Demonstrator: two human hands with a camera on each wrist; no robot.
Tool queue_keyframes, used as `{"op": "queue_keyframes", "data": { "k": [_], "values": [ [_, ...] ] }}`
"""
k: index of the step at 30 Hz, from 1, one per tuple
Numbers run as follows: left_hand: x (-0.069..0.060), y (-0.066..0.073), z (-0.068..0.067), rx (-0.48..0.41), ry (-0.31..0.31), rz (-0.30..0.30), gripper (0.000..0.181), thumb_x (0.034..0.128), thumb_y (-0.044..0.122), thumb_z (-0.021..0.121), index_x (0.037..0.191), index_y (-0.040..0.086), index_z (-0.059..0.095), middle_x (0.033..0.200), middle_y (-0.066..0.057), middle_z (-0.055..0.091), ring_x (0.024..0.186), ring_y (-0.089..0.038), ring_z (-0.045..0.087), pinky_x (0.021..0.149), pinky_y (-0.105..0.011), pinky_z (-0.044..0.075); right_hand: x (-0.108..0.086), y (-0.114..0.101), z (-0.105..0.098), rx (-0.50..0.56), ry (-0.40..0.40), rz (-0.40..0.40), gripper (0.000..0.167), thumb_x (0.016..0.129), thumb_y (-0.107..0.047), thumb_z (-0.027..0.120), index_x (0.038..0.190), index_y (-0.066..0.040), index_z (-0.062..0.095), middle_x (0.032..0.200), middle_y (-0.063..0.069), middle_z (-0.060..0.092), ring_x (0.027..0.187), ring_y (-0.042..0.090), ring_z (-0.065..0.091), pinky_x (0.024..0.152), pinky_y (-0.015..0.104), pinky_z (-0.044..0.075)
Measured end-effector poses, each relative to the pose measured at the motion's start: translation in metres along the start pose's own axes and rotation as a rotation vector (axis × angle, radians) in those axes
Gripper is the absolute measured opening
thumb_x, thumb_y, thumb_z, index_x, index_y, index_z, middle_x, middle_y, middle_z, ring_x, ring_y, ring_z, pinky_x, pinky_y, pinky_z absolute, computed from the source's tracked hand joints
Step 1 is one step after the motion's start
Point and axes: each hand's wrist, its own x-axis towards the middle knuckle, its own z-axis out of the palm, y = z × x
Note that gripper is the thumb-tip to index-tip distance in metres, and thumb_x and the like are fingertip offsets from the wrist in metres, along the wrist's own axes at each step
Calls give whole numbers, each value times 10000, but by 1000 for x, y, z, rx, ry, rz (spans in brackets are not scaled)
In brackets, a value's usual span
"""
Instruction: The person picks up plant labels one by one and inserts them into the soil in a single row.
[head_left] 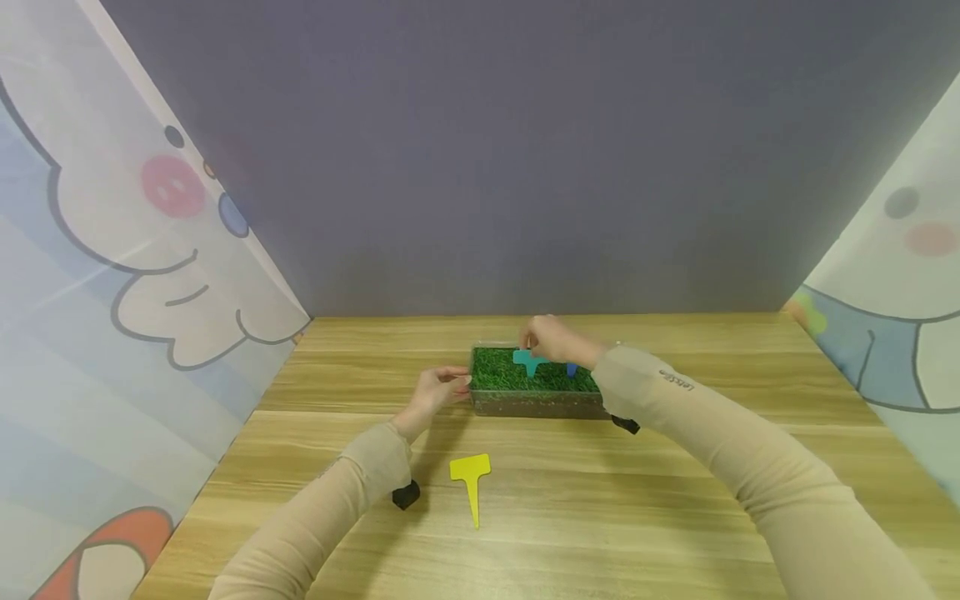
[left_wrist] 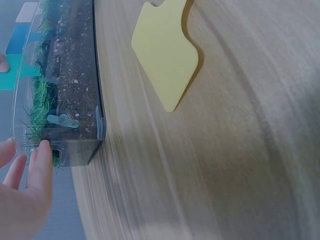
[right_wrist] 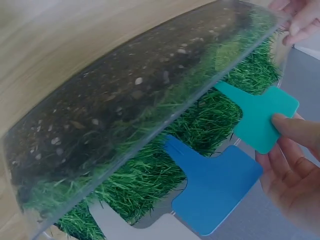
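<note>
A clear rectangular box (head_left: 543,407) holds dark soil topped with green grass (head_left: 495,371). My right hand (head_left: 553,338) pinches the broad head of a teal T-shaped plant label (right_wrist: 265,117) between thumb and fingers. The label's narrow stem points down into the grass. Beside it a blue plant label (right_wrist: 215,185) stands in the grass, then a white one (right_wrist: 150,227). My left hand (head_left: 438,390) touches the box's left end with fairly straight fingers (left_wrist: 42,172). A yellow plant label (head_left: 471,475) lies flat on the table in front of the box.
The wooden table (head_left: 337,358) ends at a grey wall (head_left: 525,167) behind the box. Cartoon-printed panels (head_left: 150,208) flank both sides. Black devices (head_left: 406,495) are worn at both wrists.
</note>
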Motion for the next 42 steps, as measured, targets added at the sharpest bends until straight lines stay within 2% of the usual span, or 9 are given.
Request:
{"op": "queue_keyframes", "data": {
  "k": [5,7,9,13,17,20,29,33,42],
  "values": [
    [2,-7,-1,-34,-20,41,295,830,45,600,1085,-97,559,1037,-234,568,836,-276,618,779,-330,547,0,2,2,7,14,12,148,780,52,620,908,-11,658,891,118,630,808,241,569,693,322,525],
    [-6,3,0,-34,-19,46,272,840,6,568,1083,-117,552,1036,-260,558,846,-306,613,782,-350,545,0,1,1,11,10,24,150,783,51,616,914,-11,656,895,122,627,811,243,568,691,320,526],
    [-5,2,0,-34,-22,57,274,841,2,564,1083,-127,545,1027,-264,558,835,-301,616,773,-346,548,0,1,1,9,14,26,152,781,51,619,915,-9,656,893,122,628,809,243,568,700,325,524],
    [-5,4,3,-8,0,18,295,846,-5,549,1107,-140,519,1065,-274,539,857,-305,612,781,-337,546,-1,0,0,10,22,31,150,777,51,623,913,-3,656,881,119,628,796,238,567,700,328,524],
    [6,-11,-2,-7,-18,27,308,849,47,570,1115,-102,535,1081,-231,545,846,-257,620,771,-299,549,0,0,1,19,21,50,152,785,48,615,923,-4,654,873,113,621,774,222,560,667,305,523],
    [6,-12,-2,-3,-19,22,310,851,47,566,1123,-97,532,1088,-227,541,848,-252,619,776,-296,547,2,1,2,27,20,62,152,789,52,609,924,-3,653,866,114,619,769,222,562,665,307,524],
    [-12,16,4,-20,1,-24,287,854,-47,516,1120,-155,498,1107,-311,498,901,-358,584,829,-374,522,11,20,13,70,57,40,130,778,39,631,861,-56,665,846,84,618,762,208,569,659,293,527],
    [-13,19,4,-17,-4,-28,287,857,-43,515,1121,-153,500,1107,-317,500,911,-372,575,844,-391,513,5,8,9,65,52,96,140,793,65,599,896,-9,657,872,119,618,793,239,572,692,316,532],
    [-11,17,4,-19,9,-22,274,852,-44,522,1105,-149,514,1083,-306,514,865,-329,597,826,-378,523,3,5,11,14,73,101,134,817,21,591,929,-13,655,957,126,625,882,256,577,757,318,531]
  ]
}}
